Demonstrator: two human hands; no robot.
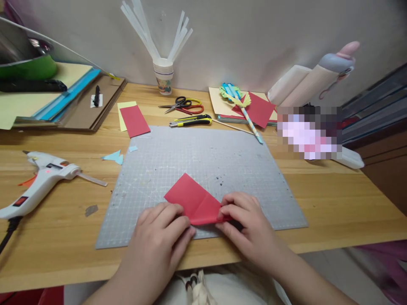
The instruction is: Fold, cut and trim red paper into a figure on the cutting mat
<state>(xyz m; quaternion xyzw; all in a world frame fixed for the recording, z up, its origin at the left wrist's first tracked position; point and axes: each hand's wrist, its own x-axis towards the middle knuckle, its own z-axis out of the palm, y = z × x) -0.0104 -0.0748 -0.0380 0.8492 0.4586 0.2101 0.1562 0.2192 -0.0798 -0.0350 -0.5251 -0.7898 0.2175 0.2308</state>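
Note:
A folded red paper lies on the grey cutting mat near the mat's front edge. My left hand presses on the paper's lower left part, its fingers curled over the near edge. My right hand pinches the paper's right corner between thumb and fingers, lifting a small fold. The two hands are close together, with the red sheet between them.
A white glue gun lies at the left. Behind the mat are scissors, a yellow utility knife, red and yellow paper pieces, a cup of glue sticks and a paper craft. Stacked folders sit back left.

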